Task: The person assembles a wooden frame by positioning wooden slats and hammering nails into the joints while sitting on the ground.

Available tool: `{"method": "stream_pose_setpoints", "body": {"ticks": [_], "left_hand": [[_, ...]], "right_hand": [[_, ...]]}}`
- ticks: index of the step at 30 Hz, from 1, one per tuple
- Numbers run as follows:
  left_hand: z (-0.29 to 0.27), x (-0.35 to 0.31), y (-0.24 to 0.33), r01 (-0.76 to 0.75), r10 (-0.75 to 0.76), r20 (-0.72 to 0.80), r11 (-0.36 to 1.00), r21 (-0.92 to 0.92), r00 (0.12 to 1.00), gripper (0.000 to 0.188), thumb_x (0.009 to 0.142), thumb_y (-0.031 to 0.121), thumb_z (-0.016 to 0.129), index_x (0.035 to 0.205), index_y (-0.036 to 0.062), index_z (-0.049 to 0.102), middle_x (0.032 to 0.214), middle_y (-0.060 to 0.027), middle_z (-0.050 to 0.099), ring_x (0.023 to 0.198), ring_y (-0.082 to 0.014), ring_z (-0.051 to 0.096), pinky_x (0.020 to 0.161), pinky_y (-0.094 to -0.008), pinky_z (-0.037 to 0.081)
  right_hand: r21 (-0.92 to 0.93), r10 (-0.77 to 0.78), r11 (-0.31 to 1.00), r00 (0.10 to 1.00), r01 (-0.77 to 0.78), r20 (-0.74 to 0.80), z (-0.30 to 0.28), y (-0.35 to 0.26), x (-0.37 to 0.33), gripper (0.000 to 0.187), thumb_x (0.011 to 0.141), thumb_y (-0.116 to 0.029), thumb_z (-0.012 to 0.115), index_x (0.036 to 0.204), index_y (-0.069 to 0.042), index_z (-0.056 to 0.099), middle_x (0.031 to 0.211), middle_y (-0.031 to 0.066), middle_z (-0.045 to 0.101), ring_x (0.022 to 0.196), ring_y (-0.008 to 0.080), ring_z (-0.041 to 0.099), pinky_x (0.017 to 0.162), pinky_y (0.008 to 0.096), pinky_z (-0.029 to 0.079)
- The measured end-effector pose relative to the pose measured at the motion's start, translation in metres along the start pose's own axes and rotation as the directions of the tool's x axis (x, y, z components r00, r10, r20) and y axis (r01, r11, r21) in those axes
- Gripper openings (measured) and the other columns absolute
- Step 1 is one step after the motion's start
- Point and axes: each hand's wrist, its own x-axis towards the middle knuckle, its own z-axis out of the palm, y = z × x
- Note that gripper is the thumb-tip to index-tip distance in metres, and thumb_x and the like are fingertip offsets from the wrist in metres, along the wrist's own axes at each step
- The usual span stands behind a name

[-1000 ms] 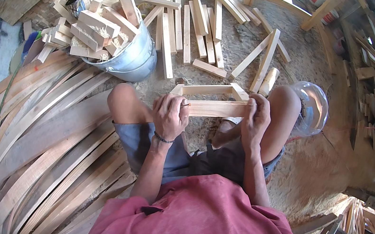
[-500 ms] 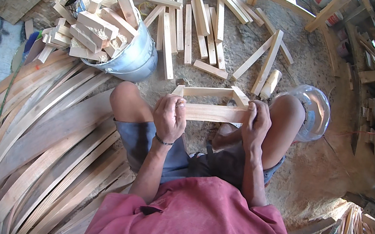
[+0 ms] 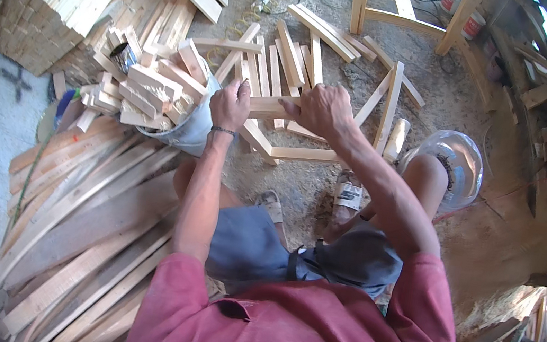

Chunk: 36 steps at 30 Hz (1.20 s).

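Out in front of my knees I hold a pale wooden frame (image 3: 307,155), made of short wooden bars joined at the corners. My left hand (image 3: 230,105) is closed round the left end of its far bar. On the same bar farther right, my right hand (image 3: 326,112) is wrapped over the wood, with its thumb pointing left along it. Bare wood shows between the two hands. The frame's near bar hangs closer to my feet, and its right side is hidden behind my right forearm.
Wood offcuts fill a metal bucket (image 3: 189,132) at the left. Curved boards (image 3: 79,213) lie below it. Loose wooden bars (image 3: 389,110) are scattered on the ground ahead. A clear plastic tub (image 3: 467,172) stands beside my right knee. Stacked timber (image 3: 35,25) rises at the far left.
Both arms have reached forward and left, carrying the frame away from my lap. My hands are closer together now and grip its far bar. The view has also shifted.
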Motion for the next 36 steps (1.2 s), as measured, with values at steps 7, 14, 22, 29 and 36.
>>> {"method": "stream_pose_setpoints", "body": {"ticks": [7,14,22,29,36], "left_hand": [[0.045,0.041,0.017,-0.046,0.040,0.044,0.987,0.156,0.998,0.035,0.095,0.034,0.049,0.086,0.0052,0.066,0.081,-0.0242,0.068,0.080,-0.0462,0.065,0.072,-0.0555,0.050],[0.099,0.091,0.014,-0.184,0.142,0.263,0.973,0.139,0.954,0.042,0.097,0.040,0.040,0.099,0.0084,0.068,0.095,-0.0257,0.068,0.093,-0.0464,0.064,0.084,-0.0570,0.048],[0.148,0.141,0.030,-0.268,0.124,0.530,0.942,0.204,0.839,0.041,0.098,0.042,0.040,0.110,0.0091,0.061,0.104,-0.0297,0.066,0.101,-0.0511,0.061,0.089,-0.0576,0.046],[0.279,0.239,-0.118,-0.434,0.177,0.678,0.871,0.229,0.713,0.051,0.096,0.048,0.036,0.129,0.0147,0.056,0.119,-0.0321,0.061,0.114,-0.0511,0.056,0.097,-0.0551,0.043],[0.340,0.246,-0.095,-0.431,0.081,0.744,0.854,0.291,0.663,0.054,0.092,0.048,0.033,0.121,0.0143,0.064,0.124,-0.0267,0.061,0.118,-0.0470,0.055,0.100,-0.0507,0.042]], "right_hand": [[0.015,0.148,0.989,0.989,-0.148,-0.018,0.008,0.035,0.028,0.063,0.098,-0.054,0.039,0.067,-0.012,0.073,0.062,0.0069,0.068,0.063,0.0208,0.070,0.058,0.0384,0.052],[0.098,0.301,0.950,0.953,-0.298,-0.019,0.022,0.080,0.036,0.064,0.097,-0.061,0.038,0.075,-0.014,0.075,0.075,0.0079,0.073,0.076,0.0233,0.073,0.068,0.0398,0.056],[0.025,0.281,0.960,0.954,-0.280,-0.105,0.065,0.135,0.099,0.063,0.096,-0.065,0.036,0.073,-0.022,0.075,0.078,0.0020,0.074,0.076,0.0216,0.073,0.066,0.0396,0.053],[-0.019,0.212,0.973,0.930,-0.228,-0.300,0.135,0.177,0.170,0.064,0.098,-0.063,0.036,0.067,-0.021,0.071,0.065,0.0000,0.070,0.059,0.0171,0.068,0.057,0.0334,0.054],[0.030,0.262,0.965,0.956,-0.260,-0.129,0.196,0.227,0.202,0.053,0.093,-0.068,0.037,0.099,-0.029,0.074,0.098,-0.0004,0.074,0.097,0.0165,0.070,0.086,0.0353,0.053]]}}
